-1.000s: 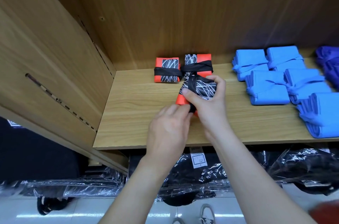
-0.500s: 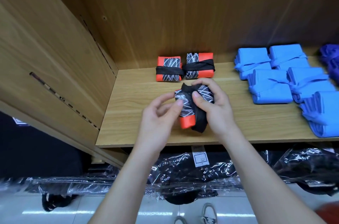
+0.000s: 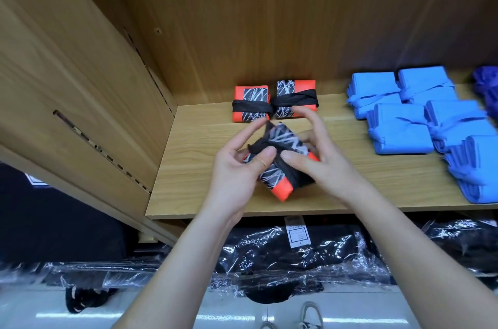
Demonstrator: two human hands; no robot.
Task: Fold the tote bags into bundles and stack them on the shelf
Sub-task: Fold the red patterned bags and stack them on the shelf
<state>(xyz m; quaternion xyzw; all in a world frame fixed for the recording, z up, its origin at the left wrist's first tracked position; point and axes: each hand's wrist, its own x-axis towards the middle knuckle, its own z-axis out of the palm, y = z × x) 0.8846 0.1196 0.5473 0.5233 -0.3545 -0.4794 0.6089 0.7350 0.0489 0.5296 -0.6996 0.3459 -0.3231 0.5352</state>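
Shelf point(image 3: 204, 172) bears two orange bundles point(image 3: 250, 103) behind held bundle point(image 3: 272, 176), blue bundles point(image 3: 401, 129) right.

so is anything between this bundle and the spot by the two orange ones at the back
Nothing visible. The left hand and right hand hold the orange bundle over the shelf, just in front of the two tied bundles; the blue bundles lie off right.

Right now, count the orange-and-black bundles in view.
3. The left back bundle and right back bundle sit side by side on the shelf; the third bundle is gripped between the left hand and right hand. None looks hidden.
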